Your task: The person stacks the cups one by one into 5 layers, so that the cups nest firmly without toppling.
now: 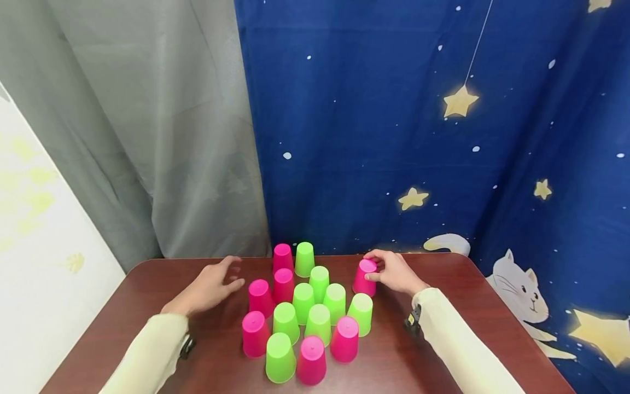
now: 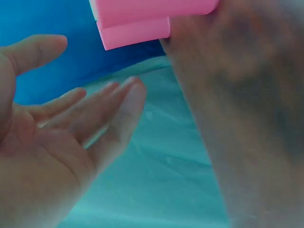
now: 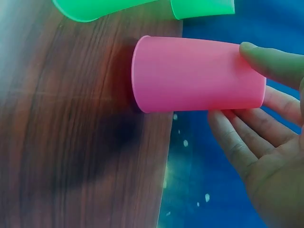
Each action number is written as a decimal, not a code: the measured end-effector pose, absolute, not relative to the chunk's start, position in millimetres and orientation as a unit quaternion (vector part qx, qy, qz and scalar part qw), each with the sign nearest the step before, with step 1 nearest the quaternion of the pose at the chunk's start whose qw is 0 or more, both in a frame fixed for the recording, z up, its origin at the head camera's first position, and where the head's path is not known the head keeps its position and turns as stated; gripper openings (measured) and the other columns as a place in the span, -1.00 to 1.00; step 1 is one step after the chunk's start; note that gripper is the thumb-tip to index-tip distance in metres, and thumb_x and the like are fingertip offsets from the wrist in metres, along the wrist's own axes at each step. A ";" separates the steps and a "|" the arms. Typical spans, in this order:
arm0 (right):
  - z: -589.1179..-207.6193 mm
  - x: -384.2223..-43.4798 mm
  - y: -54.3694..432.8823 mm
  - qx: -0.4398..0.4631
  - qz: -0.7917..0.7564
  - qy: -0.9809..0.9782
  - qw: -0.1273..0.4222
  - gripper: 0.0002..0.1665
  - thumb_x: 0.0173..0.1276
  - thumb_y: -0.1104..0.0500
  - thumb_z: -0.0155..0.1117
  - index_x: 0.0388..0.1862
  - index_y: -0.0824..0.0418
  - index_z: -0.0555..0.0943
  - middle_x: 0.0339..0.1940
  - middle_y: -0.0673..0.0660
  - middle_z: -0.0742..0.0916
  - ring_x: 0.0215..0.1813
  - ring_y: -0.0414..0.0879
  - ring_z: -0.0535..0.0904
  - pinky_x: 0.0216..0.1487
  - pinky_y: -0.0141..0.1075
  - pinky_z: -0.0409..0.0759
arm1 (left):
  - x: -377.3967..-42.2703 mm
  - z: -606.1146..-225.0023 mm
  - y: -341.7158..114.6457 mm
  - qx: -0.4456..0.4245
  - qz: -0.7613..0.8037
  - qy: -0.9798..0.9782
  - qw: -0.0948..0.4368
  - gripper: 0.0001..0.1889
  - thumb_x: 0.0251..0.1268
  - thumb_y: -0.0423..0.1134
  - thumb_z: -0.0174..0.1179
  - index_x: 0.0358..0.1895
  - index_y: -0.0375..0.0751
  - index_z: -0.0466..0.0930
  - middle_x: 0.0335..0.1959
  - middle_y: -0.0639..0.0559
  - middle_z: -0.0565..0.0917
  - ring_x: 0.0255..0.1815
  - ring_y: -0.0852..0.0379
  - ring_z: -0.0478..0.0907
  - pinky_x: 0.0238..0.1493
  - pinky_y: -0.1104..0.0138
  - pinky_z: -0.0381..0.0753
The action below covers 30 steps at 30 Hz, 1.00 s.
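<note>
Pinching pink cup w/ R hand, L hand spread, both partly cut off in wrist cams.

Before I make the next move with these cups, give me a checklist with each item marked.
1. Right hand grips the held pink cup: ok, thumb on one side, fingers on the other.
2. Held pink cup upside down, open rim facing the table: ok.
3. Held pink cup apart from the nearest green cup: ok, the right wrist view shows a gap.
4. Held pink cup's rim touching the table: cannot tell.
5. Left hand empty: ok, fingers beside the pink cup nearest it.
6. Other cups standing, none tipped over: ok.
</note>
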State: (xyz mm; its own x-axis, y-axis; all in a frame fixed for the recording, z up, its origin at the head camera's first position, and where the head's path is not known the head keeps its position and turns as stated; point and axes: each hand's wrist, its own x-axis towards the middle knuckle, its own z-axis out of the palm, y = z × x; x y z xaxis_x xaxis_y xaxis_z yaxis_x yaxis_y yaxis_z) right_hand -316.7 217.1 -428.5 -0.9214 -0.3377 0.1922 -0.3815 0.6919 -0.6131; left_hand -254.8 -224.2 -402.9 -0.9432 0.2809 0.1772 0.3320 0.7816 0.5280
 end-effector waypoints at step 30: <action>-406.2 -391.9 123.2 0.187 0.284 -0.940 -0.032 -0.56 0.08 0.24 0.59 -0.03 0.21 0.69 -0.08 0.17 0.80 -0.03 0.01 0.68 0.10 -0.18 0.68 | -163.3 -463.6 -181.6 -0.067 -0.405 -0.910 0.063 -0.48 0.19 -0.09 0.43 0.21 0.04 0.50 -0.01 0.18 0.70 -0.08 0.37 0.61 -0.09 0.40 0.70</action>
State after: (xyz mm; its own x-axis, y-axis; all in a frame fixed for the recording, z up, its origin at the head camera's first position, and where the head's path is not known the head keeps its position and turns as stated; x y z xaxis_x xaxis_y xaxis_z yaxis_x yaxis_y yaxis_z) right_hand -391.9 123.2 -406.2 -0.9276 -0.3706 0.0458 -0.3341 0.7688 -0.5453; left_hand -163.3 -181.6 -463.6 -0.9830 0.0704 0.1696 0.1730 0.6636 0.7278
